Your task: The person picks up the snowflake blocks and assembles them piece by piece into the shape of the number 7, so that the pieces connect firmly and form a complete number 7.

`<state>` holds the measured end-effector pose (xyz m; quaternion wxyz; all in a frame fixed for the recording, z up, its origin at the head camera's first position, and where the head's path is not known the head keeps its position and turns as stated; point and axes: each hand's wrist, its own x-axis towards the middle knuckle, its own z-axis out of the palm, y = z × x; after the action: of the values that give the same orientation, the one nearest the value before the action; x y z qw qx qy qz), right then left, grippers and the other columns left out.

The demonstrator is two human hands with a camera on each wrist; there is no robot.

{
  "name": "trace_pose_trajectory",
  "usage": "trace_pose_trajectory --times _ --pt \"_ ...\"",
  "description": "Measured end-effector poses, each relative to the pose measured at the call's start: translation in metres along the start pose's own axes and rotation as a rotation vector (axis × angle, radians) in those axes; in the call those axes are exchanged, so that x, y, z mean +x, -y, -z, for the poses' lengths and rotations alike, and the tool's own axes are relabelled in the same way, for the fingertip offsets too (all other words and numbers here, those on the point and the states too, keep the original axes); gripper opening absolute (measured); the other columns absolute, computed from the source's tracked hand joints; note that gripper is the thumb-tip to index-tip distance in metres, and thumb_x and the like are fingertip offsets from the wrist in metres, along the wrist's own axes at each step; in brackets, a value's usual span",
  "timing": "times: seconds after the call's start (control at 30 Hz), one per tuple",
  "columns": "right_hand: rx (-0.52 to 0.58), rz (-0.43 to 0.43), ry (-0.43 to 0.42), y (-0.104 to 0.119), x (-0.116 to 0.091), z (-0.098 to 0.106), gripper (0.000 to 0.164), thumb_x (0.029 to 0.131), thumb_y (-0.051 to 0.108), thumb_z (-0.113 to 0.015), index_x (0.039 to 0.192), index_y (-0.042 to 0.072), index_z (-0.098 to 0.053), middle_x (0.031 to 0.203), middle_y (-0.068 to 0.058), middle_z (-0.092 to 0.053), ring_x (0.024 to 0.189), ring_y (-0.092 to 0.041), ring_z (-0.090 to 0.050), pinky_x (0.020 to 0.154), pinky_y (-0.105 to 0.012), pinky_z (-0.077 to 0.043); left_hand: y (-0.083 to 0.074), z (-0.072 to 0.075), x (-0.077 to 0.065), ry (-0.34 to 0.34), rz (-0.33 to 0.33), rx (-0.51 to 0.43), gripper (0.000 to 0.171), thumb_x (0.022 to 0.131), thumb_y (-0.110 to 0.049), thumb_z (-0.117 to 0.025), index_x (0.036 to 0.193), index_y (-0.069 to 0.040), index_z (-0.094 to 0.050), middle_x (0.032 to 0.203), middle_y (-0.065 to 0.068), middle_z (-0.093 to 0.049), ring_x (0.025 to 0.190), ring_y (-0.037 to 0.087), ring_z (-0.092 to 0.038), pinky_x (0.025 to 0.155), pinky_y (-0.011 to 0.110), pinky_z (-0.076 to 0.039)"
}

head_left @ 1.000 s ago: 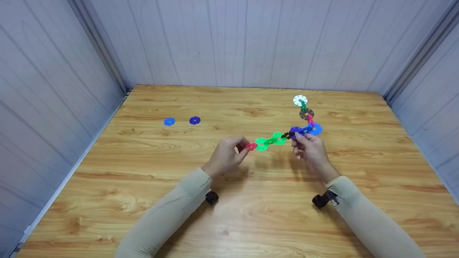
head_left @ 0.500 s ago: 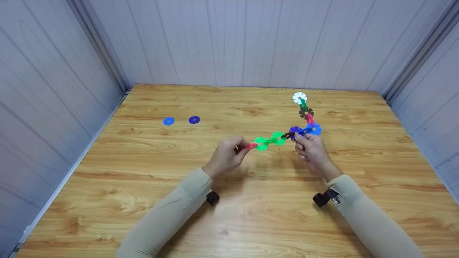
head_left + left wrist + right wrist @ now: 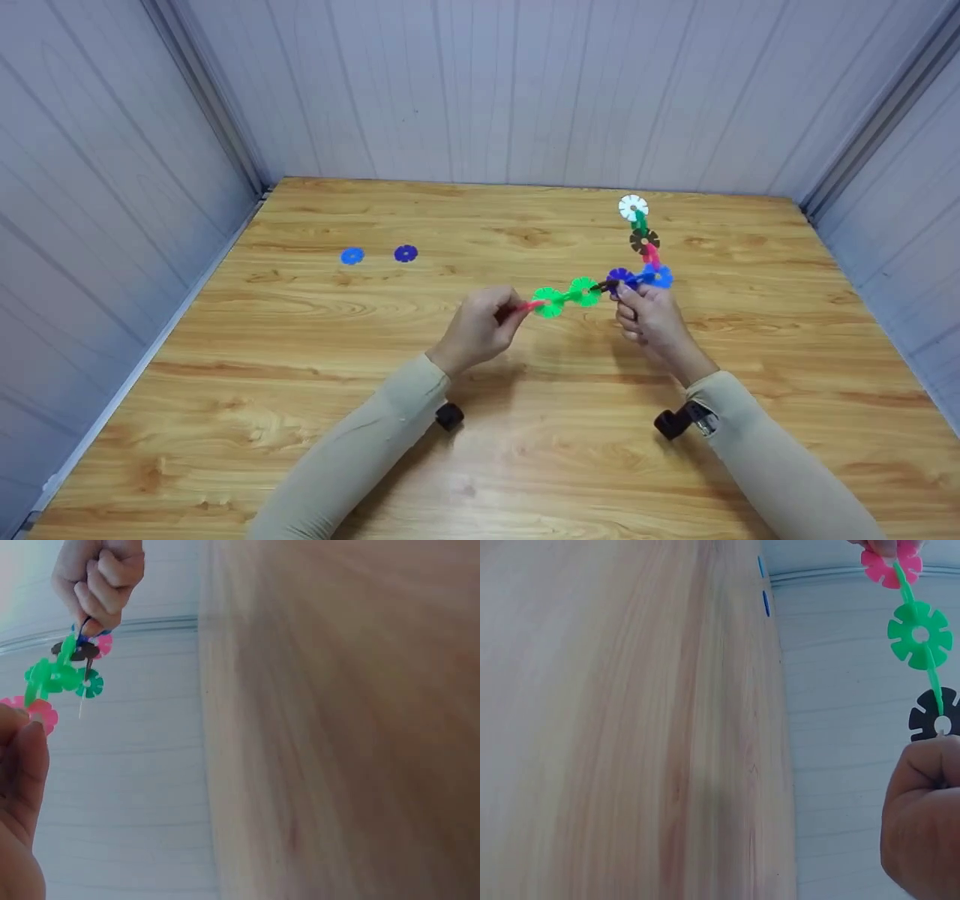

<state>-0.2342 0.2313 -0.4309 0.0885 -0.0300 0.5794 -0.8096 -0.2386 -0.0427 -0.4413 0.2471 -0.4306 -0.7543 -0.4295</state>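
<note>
A chain of slotted plastic discs, joined edge to edge, is held between both hands above the table. My left hand (image 3: 480, 326) pinches the pink disc (image 3: 46, 716) at the chain's left end. Bright green discs (image 3: 547, 302) follow, then a black disc (image 3: 930, 718) that looks dark brown from above. My right hand (image 3: 654, 319) pinches the dark blue disc (image 3: 619, 280) with thumb and fingers. Beyond it come a light blue disc (image 3: 659, 277), a second pink disc (image 3: 651, 256), a brown disc (image 3: 644, 241), a dark green disc (image 3: 91, 684) and a white disc (image 3: 633, 208).
Two loose discs lie flat at the table's left: a light blue one (image 3: 352, 256) and a dark blue one (image 3: 406, 253). The wood-grain table (image 3: 525, 465) is bounded by pale panel walls (image 3: 480, 90) at the back and sides.
Both hands keep their pinch on the chain and barely move. The chain's far end, with the white disc, has shifted slightly to the right.
</note>
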Motion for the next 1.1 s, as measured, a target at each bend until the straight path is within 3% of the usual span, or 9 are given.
trace_pose_trajectory --times 0.23,0.4,0.5,0.7,0.77,0.87,1.03,1.1 --pt "-0.019 0.013 -0.01 -0.003 0.002 0.0 0.027 0.106 0.015 -0.046 0.087 0.0 -0.056 0.061 0.001 -0.044 0.043 -0.004 -0.032 0.037 -0.016 -0.024 0.014 0.013 -0.004 0.12 0.077 0.035 0.004 0.091 -0.001 -0.069 0.092 -0.005 -0.066 0.086 0.005 -0.067 0.07 0.01 -0.062 0.058 0.02 -0.051" --pt "-0.019 0.018 -0.027 -0.002 0.004 0.002 0.026 0.106 0.017 -0.048 0.088 0.0 -0.053 0.062 0.001 -0.045 0.043 -0.004 -0.033 0.037 -0.016 -0.025 0.036 0.032 -0.009 0.166 0.153 0.072 0.011 0.087 0.004 -0.067 0.098 0.0 -0.067 0.092 0.009 -0.066 0.075 0.016 -0.064 0.064 0.025 -0.053" --pt "-0.015 0.023 -0.048 -0.001 0.004 0.005 0.024 0.106 0.016 -0.048 0.089 -0.001 -0.052 0.062 0.001 -0.045 0.044 -0.004 -0.033 0.037 -0.016 -0.025 0.052 0.046 -0.01 0.163 0.262 0.133 0.013 0.087 0.005 -0.066 0.1 0.003 -0.068 0.094 0.01 -0.066 0.077 0.019 -0.064 0.068 0.028 -0.054" --pt "-0.002 0.039 -0.064 -0.002 0.0 0.009 0.023 0.105 0.014 -0.049 0.089 -0.002 -0.054 0.062 0.0 -0.046 0.044 -0.005 -0.034 0.037 -0.016 -0.026 0.083 0.076 -0.013 0.174 0.57 0.31 0.02 0.093 -0.004 -0.064 0.112 -0.002 -0.068 0.108 0.009 -0.065 0.082 0.019 -0.062 0.073 0.033 -0.053" --pt "0.0 0.044 -0.064 -0.002 0.0 0.008 0.023 0.105 0.013 -0.049 0.089 -0.002 -0.055 0.063 0.0 -0.046 0.044 -0.005 -0.034 0.037 -0.015 -0.026 0.092 0.086 -0.013 0.189 0.632 0.373 0.022 0.095 -0.008 -0.062 0.116 -0.002 -0.067 0.112 0.009 -0.063 0.083 0.02 -0.062 0.074 0.036 -0.053" --pt "-0.004 0.05 -0.066 -0.002 0.0 0.007 0.023 0.105 0.013 -0.05 0.088 -0.001 -0.055 0.062 0.0 -0.047 0.044 -0.005 -0.035 0.037 -0.015 -0.026 0.104 0.099 -0.012 0.247 0.598 0.543 0.02 0.098 -0.007 -0.06 0.115 -0.001 -0.067 0.109 0.011 -0.063 0.08 0.023 -0.062 0.07 0.039 -0.054" --pt "-0.008 0.057 -0.066 -0.004 0.0 0.007 0.024 0.105 0.013 -0.05 0.086 -0.001 -0.056 0.061 0.0 -0.047 0.043 -0.005 -0.035 0.036 -0.016 -0.026 0.119 0.115 -0.01 0.406 0.34 0.973 0.013 0.097 0.005 -0.056 0.104 0.001 -0.067 0.097 0.015 -0.061 0.066 0.024 -0.061 0.053 0.037 -0.053" --pt "-0.012 0.055 -0.065 -0.004 0.0 0.006 0.025 0.105 0.013 -0.05 0.085 -0.001 -0.056 0.06 0.0 -0.047 0.043 -0.005 -0.035 0.036 -0.016 -0.027 0.122 0.117 -0.009 0.485 0.258 1.09 0.013 0.097 0.007 -0.056 0.104 0.002 -0.066 0.099 0.016 -0.06 0.065 0.024 -0.061 0.05 0.035 -0.053"
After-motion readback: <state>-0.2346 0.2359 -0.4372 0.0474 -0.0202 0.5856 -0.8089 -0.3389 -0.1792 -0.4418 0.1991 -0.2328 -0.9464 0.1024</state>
